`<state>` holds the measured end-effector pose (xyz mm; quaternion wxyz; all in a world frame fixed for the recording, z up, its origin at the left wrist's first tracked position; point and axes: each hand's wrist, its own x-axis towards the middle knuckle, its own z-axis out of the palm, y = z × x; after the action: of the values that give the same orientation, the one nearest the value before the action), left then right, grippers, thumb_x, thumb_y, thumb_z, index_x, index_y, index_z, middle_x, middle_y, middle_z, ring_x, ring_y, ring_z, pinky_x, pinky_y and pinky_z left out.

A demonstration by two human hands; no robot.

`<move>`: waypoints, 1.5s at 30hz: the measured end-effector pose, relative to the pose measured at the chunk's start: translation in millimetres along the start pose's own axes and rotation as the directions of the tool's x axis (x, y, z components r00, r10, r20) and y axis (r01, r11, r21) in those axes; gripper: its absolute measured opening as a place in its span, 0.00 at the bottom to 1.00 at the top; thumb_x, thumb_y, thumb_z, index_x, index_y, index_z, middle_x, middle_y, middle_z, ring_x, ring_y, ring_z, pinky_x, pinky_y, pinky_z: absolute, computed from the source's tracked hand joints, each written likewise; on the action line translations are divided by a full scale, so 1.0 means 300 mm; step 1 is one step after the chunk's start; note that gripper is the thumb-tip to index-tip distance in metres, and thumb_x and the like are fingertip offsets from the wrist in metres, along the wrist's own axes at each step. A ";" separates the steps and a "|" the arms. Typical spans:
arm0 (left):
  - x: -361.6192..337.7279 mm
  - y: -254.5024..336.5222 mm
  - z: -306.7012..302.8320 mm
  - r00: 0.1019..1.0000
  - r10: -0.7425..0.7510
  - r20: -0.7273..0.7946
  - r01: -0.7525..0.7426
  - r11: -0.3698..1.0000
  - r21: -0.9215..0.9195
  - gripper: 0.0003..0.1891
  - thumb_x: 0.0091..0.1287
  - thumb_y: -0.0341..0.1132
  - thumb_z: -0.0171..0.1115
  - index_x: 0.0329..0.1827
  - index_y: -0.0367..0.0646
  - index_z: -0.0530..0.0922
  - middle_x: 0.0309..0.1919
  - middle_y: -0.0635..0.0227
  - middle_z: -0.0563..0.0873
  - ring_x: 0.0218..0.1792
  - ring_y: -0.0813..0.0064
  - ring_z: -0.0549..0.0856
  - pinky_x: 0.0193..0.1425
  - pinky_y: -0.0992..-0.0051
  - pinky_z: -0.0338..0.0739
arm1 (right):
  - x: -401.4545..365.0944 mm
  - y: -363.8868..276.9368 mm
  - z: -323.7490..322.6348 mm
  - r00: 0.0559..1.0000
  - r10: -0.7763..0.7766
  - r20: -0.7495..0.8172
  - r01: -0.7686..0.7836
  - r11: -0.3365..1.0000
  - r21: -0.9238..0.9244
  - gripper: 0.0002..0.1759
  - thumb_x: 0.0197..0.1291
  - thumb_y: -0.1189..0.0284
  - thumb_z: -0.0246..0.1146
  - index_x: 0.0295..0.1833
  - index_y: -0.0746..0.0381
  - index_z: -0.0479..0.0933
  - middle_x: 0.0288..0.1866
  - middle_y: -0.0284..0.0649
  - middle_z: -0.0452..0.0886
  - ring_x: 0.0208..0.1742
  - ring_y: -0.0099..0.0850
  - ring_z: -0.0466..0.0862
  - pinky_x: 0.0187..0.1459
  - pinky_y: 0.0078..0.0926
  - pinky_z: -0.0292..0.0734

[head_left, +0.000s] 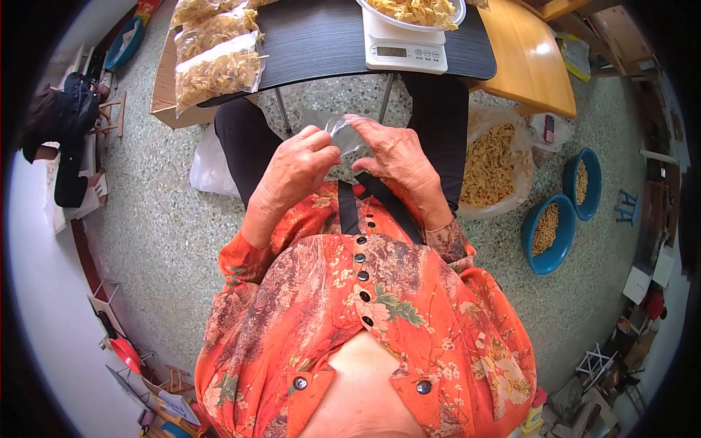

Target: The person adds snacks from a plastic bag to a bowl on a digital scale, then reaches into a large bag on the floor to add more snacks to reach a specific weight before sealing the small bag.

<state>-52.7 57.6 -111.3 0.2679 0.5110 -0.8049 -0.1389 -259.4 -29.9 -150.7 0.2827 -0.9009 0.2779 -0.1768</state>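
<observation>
A small clear plastic bag (345,137) is stretched between my hands, in front of the table edge and above my lap. My left hand (303,166) is curled closed, its fingers pinching one side of the bag. On the other side, my right hand (398,155) has its bent fingers on the bag's edge, with the thumb lower down and apart from them. Just ahead stands a white digital scale (406,51); the bowl (454,26) on it holds yellowish dried pieces (416,11). The scale's reading is too small to make out.
Filled clear bags (219,73) lie at the table's left on a cardboard box (166,98). Right of my legs are a large open bag of dried pieces (491,164) and blue basins (553,259). A person in dark clothes (77,109) sits at far left.
</observation>
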 end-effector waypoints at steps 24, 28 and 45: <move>-0.006 -0.019 0.013 0.986 -0.112 -0.119 0.118 0.992 0.044 0.06 0.57 0.26 0.71 0.35 0.41 0.82 0.28 0.63 0.77 0.35 0.60 0.80 0.38 0.63 0.77 | 0.019 0.002 0.013 0.996 -0.038 -0.081 0.059 0.963 0.263 0.08 0.57 0.73 0.72 0.42 0.60 0.84 0.35 0.41 0.85 0.35 0.41 0.86 0.36 0.33 0.80; -0.003 0.001 0.005 0.989 -0.102 -0.108 0.105 0.994 0.021 0.06 0.56 0.26 0.71 0.35 0.41 0.82 0.29 0.64 0.78 0.35 0.60 0.80 0.38 0.64 0.77 | 0.030 -0.002 0.004 0.982 -0.020 -0.189 0.050 0.987 0.156 0.05 0.58 0.74 0.71 0.40 0.60 0.84 0.32 0.41 0.84 0.35 0.41 0.87 0.35 0.32 0.81; 0.029 0.024 -0.072 0.968 -0.159 -0.192 0.145 0.986 -0.084 0.05 0.59 0.25 0.67 0.37 0.44 0.83 0.28 0.64 0.80 0.32 0.60 0.85 0.34 0.64 0.79 | 0.058 -0.016 -0.074 0.940 -0.081 -0.330 0.169 0.954 0.249 0.07 0.55 0.80 0.72 0.39 0.63 0.85 0.34 0.41 0.86 0.37 0.38 0.87 0.39 0.30 0.82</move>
<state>-48.6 53.9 -87.4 0.3529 0.5730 -0.7273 -0.1352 -254.4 -46.2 -127.8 0.3444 -0.8291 0.2341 -0.3732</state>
